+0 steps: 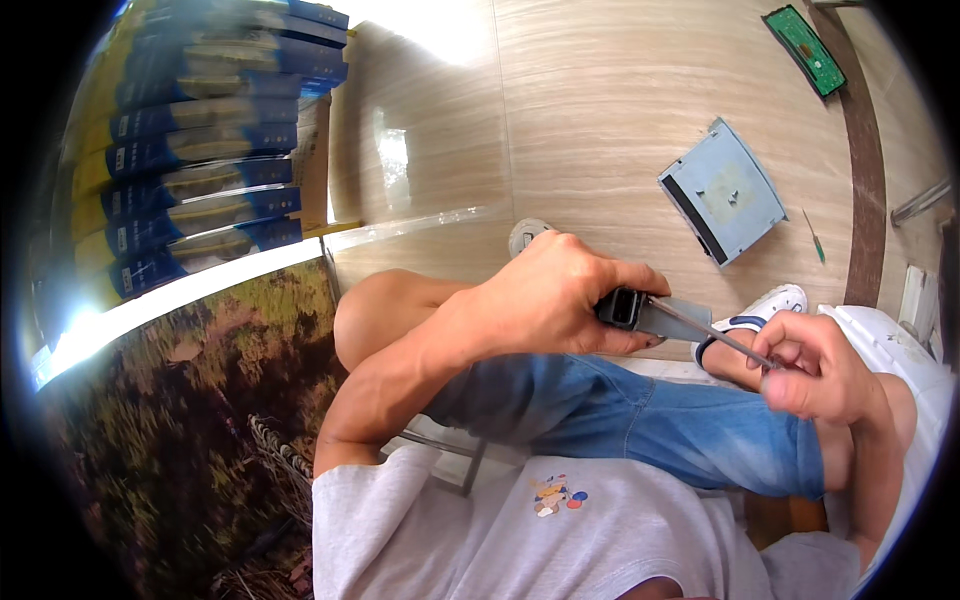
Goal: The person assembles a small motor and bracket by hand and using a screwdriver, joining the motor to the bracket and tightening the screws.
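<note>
My left hand [580, 290] is closed on a small part with a black, socket-like end [622, 309] and a flat grey plate [682, 318]. The part is held over my lap, with thumb and fingers on opposite sides of it. A thin metal rod [718, 337], like a screwdriver's shaft, slants across the plate. Its lower end sits between the thumb and fingers of my right hand [822, 375]; whether it has a handle is hidden. The rod's upper tip reaches the part near my left fingertips. I cannot tell whether it goes in.
On the floor ahead lies a grey metal box [735, 190] with a few screws on top. Beside it is a small green-handled screwdriver [818, 245]. A green circuit board [808, 52] lies farther right. Blue and yellow boxes [210, 190] are stacked at left, behind a dark patterned surface [200, 420].
</note>
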The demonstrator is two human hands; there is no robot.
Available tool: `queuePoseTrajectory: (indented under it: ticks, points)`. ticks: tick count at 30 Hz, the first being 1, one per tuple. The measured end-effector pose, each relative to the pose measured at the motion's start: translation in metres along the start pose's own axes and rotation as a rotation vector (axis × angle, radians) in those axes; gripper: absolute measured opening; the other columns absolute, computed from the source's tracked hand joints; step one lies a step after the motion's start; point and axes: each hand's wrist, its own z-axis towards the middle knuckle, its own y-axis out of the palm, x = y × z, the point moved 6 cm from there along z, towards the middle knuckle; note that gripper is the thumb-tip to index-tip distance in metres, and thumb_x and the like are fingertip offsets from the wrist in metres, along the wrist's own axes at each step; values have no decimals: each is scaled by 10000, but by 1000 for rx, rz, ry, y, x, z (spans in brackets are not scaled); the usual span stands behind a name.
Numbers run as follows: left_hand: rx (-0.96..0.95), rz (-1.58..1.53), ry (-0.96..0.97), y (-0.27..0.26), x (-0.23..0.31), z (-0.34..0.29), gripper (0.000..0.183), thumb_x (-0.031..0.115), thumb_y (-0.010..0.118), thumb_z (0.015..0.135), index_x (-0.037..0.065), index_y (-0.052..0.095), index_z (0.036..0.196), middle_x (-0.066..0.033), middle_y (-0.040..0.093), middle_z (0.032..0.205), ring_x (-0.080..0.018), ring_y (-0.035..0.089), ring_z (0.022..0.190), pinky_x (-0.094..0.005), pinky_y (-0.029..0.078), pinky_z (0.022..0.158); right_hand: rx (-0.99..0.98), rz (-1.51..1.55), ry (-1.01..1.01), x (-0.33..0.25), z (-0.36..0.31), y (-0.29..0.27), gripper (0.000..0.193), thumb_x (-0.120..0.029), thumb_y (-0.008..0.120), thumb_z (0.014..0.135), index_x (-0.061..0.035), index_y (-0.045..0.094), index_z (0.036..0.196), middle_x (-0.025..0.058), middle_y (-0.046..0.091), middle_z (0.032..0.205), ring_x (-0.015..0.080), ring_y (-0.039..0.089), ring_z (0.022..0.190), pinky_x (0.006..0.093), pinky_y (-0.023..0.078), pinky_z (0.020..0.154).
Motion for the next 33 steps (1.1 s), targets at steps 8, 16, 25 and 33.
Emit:
queuePoseTrajectory:
  ticks: [8, 16, 25, 33]
  points:
    - [67, -14, 88, 2, 0, -1, 348, 270, 833, 751, 114, 739, 1047, -106, 698, 699, -291, 681, 623, -381, 535, 590, 565, -1375, -905, -38, -10, 28, 241, -78, 802, 760, 17, 653, 924, 40, 469, 636, 172, 481, 482, 307, 377, 407]
    - [42, 18, 83, 10, 0, -2, 343, 273, 834, 752, 103, 733, 1032, -104, 694, 689, -296, 676, 615, -380, 539, 587, 462, -983, -604, -9, -5, 24, 162, -88, 701, 891, -18, 636, 761, 95, 530, 602, 274, 508, 460, 356, 412, 437]
    - [-56, 141, 123, 10, 9, -4, 425, 176, 872, 710, 86, 724, 1098, -102, 737, 876, -268, 719, 735, -347, 577, 654, 125, -472, -213, 11, 9, 19, 299, -145, 628, 971, 5, 612, 713, 135, 553, 594, 327, 554, 504, 383, 438, 512]
    - [-58, -21, -12, 14, 1, -6, 424, 177, 871, 718, 72, 734, 1105, -137, 745, 888, -281, 734, 761, -344, 586, 693, 393, -910, -504, -7, 4, 20, 234, -155, 728, 880, -19, 617, 725, 103, 515, 611, 288, 547, 518, 383, 425, 483]
